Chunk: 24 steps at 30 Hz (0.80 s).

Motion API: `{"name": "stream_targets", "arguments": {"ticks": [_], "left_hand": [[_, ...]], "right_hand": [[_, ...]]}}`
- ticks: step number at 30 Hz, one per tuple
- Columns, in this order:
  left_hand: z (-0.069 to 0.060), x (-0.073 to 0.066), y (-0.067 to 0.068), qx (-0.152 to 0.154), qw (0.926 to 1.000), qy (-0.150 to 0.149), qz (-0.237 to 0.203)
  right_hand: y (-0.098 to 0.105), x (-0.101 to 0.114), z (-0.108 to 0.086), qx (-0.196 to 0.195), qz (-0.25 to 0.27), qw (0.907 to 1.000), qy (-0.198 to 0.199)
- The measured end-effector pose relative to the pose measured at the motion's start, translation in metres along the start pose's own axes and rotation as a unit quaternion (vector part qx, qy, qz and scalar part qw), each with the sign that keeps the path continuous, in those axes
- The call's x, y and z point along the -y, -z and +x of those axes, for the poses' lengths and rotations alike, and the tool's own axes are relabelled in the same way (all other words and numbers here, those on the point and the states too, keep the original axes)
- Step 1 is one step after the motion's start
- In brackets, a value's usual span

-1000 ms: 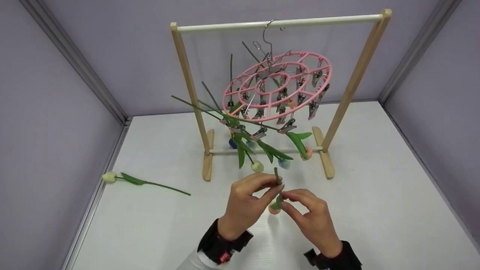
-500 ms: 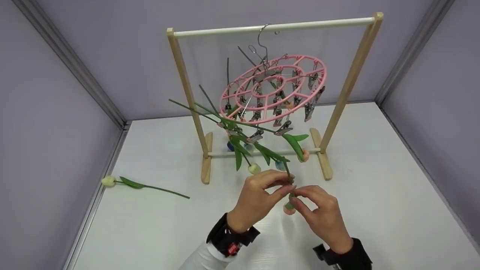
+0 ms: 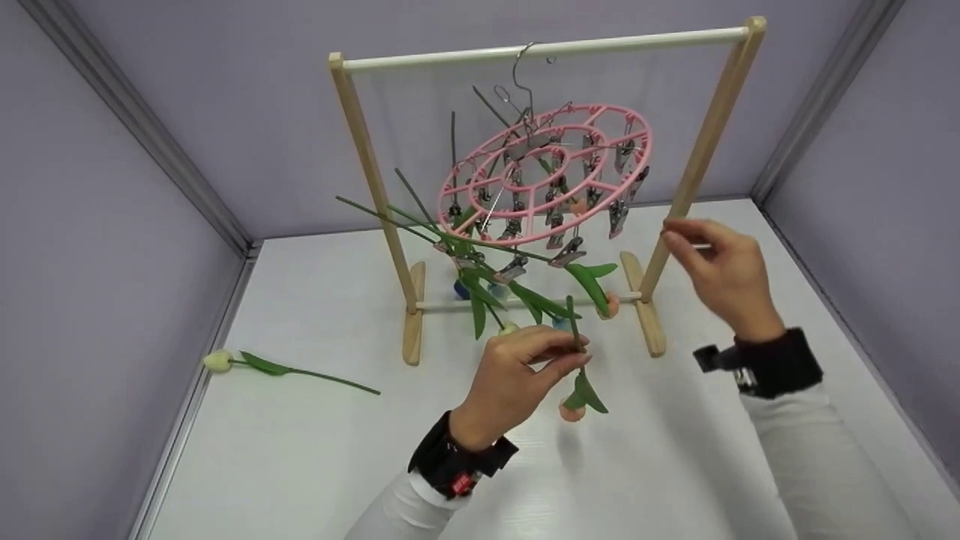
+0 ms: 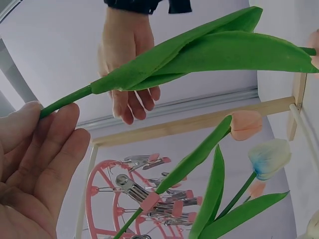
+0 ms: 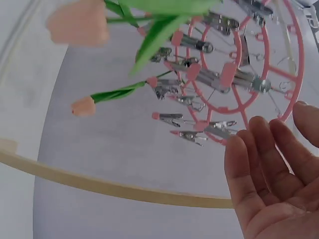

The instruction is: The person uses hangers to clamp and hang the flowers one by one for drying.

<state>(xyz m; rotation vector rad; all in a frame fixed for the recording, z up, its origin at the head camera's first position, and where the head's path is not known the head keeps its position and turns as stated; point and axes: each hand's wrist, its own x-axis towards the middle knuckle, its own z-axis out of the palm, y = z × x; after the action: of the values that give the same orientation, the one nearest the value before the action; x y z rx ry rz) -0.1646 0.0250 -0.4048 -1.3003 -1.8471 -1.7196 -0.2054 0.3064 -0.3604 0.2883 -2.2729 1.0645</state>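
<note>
In the head view my left hand (image 3: 514, 379) pinches the green stem of a peach artificial tulip (image 3: 572, 410), its bloom hanging down over the table. The left wrist view shows this tulip's long leaves (image 4: 199, 57) and the stem between thumb and fingers. My right hand (image 3: 727, 277) is raised near the rack's right post, fingers loosely bent, holding nothing. Before both hands, a pink round clip hanger (image 3: 649, 142) hangs tilted by its metal hook. Its metal clips grip several tulips, heads down, among them a peach tulip (image 3: 612, 305) at the front right.
A wooden rack (image 3: 352, 127) with a white top rail (image 3: 637, 46) carries the hanger. One cream tulip (image 3: 219, 361) lies alone on the white table (image 3: 300, 465) at the left. Stems of clipped tulips stick out past the left post. Purple-grey walls enclose the table.
My right hand has let go of the peach tulip and moved up and right towards the rack's right post. The left hand keeps its pinch on the stem, having shifted slightly right.
</note>
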Motion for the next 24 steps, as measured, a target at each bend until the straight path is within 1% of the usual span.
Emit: {"name": "stream_targets", "arguments": {"ticks": [3, 5, 7, 11, 14, 17, 20, 24], "left_hand": [[0.001, 0.000, 0.001, 0.001, 1.0000, -0.001, 0.000], [0.002, 0.001, 0.002, 0.001, 1.0000, -0.001, -0.002], [0.003, 0.001, 0.002, 0.002, 1.0000, -0.002, -0.005], [0.004, 0.001, 0.004, 0.004, 0.9999, -0.006, -0.008], [0.005, 0.001, 0.004, 0.005, 0.9999, -0.008, -0.005], [0.005, 0.001, 0.004, 0.007, 0.9999, -0.011, 0.000], [0.006, 0.001, 0.003, 0.008, 0.9998, -0.017, 0.004], [0.007, 0.001, 0.003, 0.004, 0.9998, -0.020, 0.007]], "right_hand": [[0.006, -0.001, 0.036, 0.023, -0.021, 0.9987, -0.040], [0.007, -0.001, 0.055, 0.046, -0.038, 0.9967, -0.055], [0.005, 0.000, 0.071, 0.075, -0.049, 0.9935, -0.071], [-0.001, -0.001, 0.094, 0.134, -0.040, 0.9855, -0.095], [-0.003, -0.003, 0.103, 0.163, -0.017, 0.9808, -0.105], [-0.004, -0.004, 0.107, 0.174, 0.012, 0.9789, -0.106], [-0.002, -0.005, 0.108, 0.182, 0.046, 0.9755, -0.114], [0.002, -0.007, 0.106, 0.201, 0.078, 0.9674, -0.133]]}}
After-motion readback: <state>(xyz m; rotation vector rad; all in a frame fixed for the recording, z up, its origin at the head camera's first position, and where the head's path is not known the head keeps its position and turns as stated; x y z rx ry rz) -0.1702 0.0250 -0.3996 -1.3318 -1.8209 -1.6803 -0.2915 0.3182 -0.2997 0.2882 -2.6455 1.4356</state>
